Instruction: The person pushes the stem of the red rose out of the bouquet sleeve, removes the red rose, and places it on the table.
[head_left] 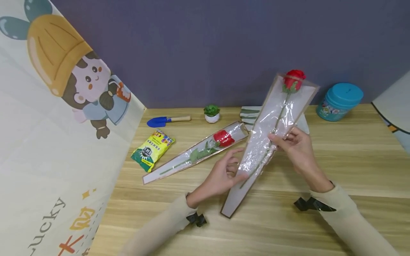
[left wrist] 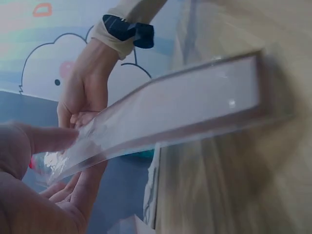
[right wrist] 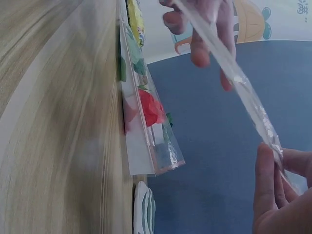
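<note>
A red rose (head_left: 293, 81) in a clear, tapering sleeve (head_left: 253, 149) is held up at a slant above the table, its bloom at the sleeve's wide top end. My left hand (head_left: 221, 174) pinches the sleeve low down, thumb on the front and fingers behind. Higher up, my right hand (head_left: 298, 147) grips the sleeve's right edge between thumb and fingers. A second sleeved rose (head_left: 223, 138) lies on the table left of the held one. In the right wrist view the held sleeve (right wrist: 243, 92) appears nearly edge-on between both hands.
Along the back of the wooden table (head_left: 352, 160) are a blue trowel (head_left: 160, 121), a small potted succulent (head_left: 211, 113), striped folded cloth (head_left: 250, 113) partly behind the held sleeve, and a blue lidded tub (head_left: 340, 101). A yellow-green packet (head_left: 153, 150) lies at left.
</note>
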The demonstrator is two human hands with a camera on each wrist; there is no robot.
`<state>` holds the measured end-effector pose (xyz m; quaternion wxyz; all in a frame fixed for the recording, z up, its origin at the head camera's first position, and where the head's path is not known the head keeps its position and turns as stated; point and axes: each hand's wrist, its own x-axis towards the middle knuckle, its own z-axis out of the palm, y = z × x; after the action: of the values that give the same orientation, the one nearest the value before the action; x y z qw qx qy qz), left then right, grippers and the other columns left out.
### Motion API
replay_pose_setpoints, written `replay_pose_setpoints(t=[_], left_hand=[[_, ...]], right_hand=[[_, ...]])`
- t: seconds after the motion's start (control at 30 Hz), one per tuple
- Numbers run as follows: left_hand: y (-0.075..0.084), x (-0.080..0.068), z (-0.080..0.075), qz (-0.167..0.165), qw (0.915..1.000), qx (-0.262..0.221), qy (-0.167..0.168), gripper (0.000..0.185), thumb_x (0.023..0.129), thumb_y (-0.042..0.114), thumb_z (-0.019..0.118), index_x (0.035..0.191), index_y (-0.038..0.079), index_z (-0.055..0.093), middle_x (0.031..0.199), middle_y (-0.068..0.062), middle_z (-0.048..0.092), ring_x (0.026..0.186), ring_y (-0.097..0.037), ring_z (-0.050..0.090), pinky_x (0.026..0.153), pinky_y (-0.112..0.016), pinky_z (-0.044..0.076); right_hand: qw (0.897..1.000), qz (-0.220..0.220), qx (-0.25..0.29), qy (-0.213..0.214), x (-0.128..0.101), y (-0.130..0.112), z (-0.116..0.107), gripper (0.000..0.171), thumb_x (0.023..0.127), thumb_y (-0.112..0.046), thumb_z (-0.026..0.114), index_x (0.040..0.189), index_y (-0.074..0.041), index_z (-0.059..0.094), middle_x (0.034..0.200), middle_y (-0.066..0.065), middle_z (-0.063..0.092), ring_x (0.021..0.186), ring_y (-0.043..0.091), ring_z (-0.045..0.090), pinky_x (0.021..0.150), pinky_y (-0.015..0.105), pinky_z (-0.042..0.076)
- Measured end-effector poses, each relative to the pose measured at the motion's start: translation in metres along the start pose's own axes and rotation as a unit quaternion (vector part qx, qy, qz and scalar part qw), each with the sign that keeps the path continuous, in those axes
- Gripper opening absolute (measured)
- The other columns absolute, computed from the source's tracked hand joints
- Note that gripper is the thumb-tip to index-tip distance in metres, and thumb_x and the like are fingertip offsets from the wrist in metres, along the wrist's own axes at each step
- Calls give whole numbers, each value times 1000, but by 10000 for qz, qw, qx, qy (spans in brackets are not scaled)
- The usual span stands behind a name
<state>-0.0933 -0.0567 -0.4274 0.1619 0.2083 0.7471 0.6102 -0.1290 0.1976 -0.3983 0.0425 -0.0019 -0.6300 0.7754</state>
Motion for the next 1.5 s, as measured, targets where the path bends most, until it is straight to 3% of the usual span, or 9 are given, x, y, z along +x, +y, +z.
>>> replay_pose_setpoints(t=[0.1,0.3,0.4,0.7,0.9,1.13,1.5], left_hand=[[2,4,2,-88,9999,54,66,82,87,3,81,156,19,41,131,-19,72,93,-10,73,79,-23,64],[6,6,7,-506,9987,-37,31,93,82,-2,82,159,22,37,138,-23,67,104,-28,75,78,-25,65],[8,6,8,-552,9985,-48,7,94,82,-3,82,160,23,35,138,-23,67,105,-30,75,78,-25,65],[5,4,12,-554,9982,-239,-60,94,81,-5,82,158,25,38,134,-24,68,99,-19,74,75,-26,65],[3,2,16,-489,9981,-300,-206,91,81,-7,80,156,24,40,126,-25,72,93,-13,74,74,-26,65],[2,3,19,-251,9991,-121,-307,89,81,-9,79,156,20,41,133,-22,68,104,-17,74,82,-23,64],[4,4,18,-177,9991,-110,-374,88,81,-9,78,156,18,40,135,-21,67,107,-17,72,82,-23,63]], right_hand=[[10000,30,0,-56,-1,0,2,18,91,6,75,99,-8,67,88,-7,81,75,5,77,65,21,64],[9997,132,-184,-29,-3,-2,4,19,92,1,76,104,-10,68,88,-9,81,76,3,76,65,20,63],[9997,116,-226,-28,-3,-2,4,19,91,1,76,103,-11,68,88,-9,81,77,3,76,65,20,63],[9999,-22,-110,-24,0,-3,6,23,96,-4,73,116,-14,69,96,-9,82,82,4,77,68,22,64],[9998,-81,-56,171,4,-5,4,24,95,-3,73,116,-14,69,94,-9,82,79,4,77,66,22,64],[9988,-118,181,441,8,-8,3,27,91,0,77,114,-11,67,89,-7,81,75,3,75,60,20,62],[9989,-209,302,293,7,-7,3,30,92,4,74,117,-11,66,92,-6,81,79,4,77,62,21,63]])
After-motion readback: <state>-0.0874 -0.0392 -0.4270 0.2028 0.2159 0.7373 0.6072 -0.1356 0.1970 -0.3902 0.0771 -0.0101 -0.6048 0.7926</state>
